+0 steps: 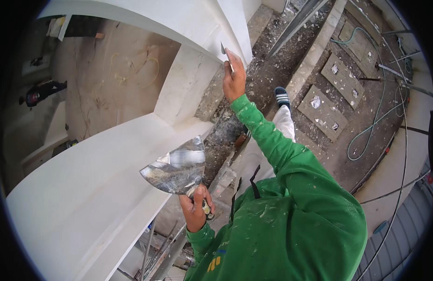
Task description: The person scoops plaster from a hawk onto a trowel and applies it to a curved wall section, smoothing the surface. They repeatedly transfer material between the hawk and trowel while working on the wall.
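Note:
My left hand (196, 209) is closed around the handle of a wide putty knife (176, 167). Its broad metal blade fans out, smeared with grey-white residue, in front of the white curved ledge. Farther off, my right arm is stretched out in a green, paint-spotted sleeve. My right hand (234, 80) is closed on a narrower scraper, whose dark blade tip (222, 48) shows beside the fingers at the white wall (197, 23). Most of that tool is hidden by the hand. The white ledge (85, 173) runs along my left side.
Wooden boards (323, 112) with white scraps lie on the debris-strewn floor at right, near a green hose (373, 126). A metal post (296, 25) stands at the top. Cables hang at right. Beyond the opening lies a lower floor (118, 70), where another person (41, 92) is visible.

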`<state>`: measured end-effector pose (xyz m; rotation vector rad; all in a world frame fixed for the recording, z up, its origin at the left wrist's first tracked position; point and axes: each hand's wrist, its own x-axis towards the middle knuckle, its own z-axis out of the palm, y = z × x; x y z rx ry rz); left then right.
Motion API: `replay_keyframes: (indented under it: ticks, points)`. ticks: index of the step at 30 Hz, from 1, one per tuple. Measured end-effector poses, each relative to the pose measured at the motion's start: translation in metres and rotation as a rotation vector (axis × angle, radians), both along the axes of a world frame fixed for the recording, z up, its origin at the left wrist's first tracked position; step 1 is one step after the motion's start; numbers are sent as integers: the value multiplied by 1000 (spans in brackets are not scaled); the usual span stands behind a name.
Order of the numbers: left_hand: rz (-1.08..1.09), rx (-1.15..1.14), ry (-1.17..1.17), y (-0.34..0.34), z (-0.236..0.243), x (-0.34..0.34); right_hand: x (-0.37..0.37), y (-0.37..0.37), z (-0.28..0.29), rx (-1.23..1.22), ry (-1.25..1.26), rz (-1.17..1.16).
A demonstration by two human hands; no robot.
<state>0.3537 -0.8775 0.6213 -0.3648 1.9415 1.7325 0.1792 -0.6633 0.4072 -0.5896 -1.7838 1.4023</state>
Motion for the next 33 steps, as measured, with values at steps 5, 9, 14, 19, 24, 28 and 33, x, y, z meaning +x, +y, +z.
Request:
replay_keyframes:
  ticks: [5,9,14,19,24,28,33]
  points:
    - [2,-4,-25,-4,-12,1,-23,38,3,82,24,-25]
    - [-17,-12,-54,1,-9,0,-39,38,6,25,42,-7]
    - [11,3,-42,-1,-12,2,-45,28,8,-40,93,-44]
    - [3,23,-32,3,-15,-1,-44,13,11,-87,129,-58]
    - [-59,62,-21,13,-15,-7,1,-18,17,131,-101,220]
    - [-33,297,-49,9,-19,-9,45,-19,17,85,-75,507]
    - [40,854,-404,-16,-31,-7,107,9,127,-177,286,845]
